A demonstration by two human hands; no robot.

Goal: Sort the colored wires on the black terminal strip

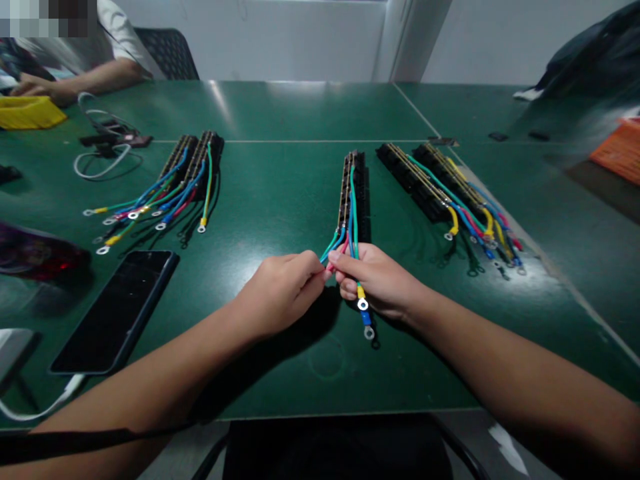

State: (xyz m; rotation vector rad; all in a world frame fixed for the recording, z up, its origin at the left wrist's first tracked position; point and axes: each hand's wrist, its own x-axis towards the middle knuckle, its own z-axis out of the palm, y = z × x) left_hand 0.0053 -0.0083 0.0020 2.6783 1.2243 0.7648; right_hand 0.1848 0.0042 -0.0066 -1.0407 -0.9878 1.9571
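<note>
A black terminal strip (354, 190) with coloured wires lies on the green table in front of me, its wires running toward my body. My left hand (287, 287) is closed in a pinch on wires at the strip's near end, where green and blue ones run into the fingers. Opposite it, my right hand (377, 277) grips the wire bundle, thumb on top near a pink-red wire. Below the right fingers hang a yellow-sleeved ring terminal (363, 303) and a blue-sleeved ring terminal (369, 331). The ends in my left fingers are hidden.
Two wired strips (200, 160) lie left, two more (420, 177) right. A phone (117, 313) on a white cable is near my left forearm, beside a bottle (40, 253). Behind are a cable coil (107, 143), yellow bin (33, 113), orange basket (620, 153) and another person's arm (95, 77).
</note>
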